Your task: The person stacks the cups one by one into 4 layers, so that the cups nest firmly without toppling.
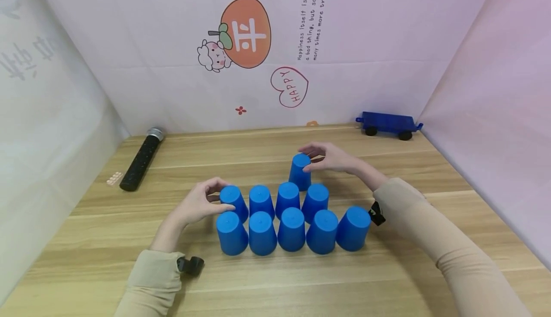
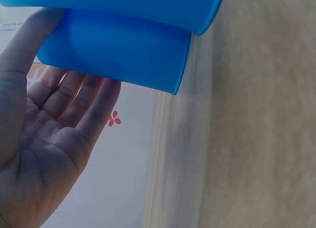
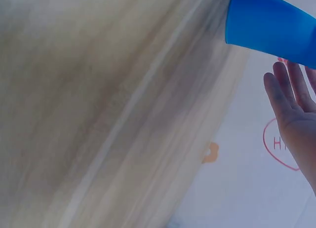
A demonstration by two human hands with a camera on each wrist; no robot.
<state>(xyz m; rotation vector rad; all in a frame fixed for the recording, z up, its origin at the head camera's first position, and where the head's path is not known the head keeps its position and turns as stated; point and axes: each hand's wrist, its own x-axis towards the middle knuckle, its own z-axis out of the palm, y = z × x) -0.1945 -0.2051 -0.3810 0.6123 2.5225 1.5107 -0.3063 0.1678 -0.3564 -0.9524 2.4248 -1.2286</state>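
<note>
"Left hand (image 1: 199,203) first: what has it got?"

"It grips the leftmost cup (image 1: 232,194) of the back row (image 1: 288,193), thumb on the near side, fingers on the far side."

"And the right hand (image 1: 329,158)?"

"Holding a lone cup (image 1: 299,177) between thumb and fingers, just behind the back row, roughly beyond its third and fourth cups. I can't tell whether that one's rim touches the table (image 1: 267,286)."

"How do the rest stand?"

"Upside down, like the two in hand, all plain blue. Front row (image 1: 292,233) has five side by side; the back row, counting the gripped one, has four, close behind."

"Anything else about?"

"Black microphone (image 1: 141,161) with a silver head, lying at the far left. Beside it, a small pale item (image 1: 114,178), too small to name. At the far right, near the printed backdrop (image 1: 366,35), there's a blue toy wagon (image 1: 387,123) on black wheels."

"And the sleeves?"

"Beige (image 1: 430,233), both, with a small black device (image 1: 191,266) at the left wrist."
</note>
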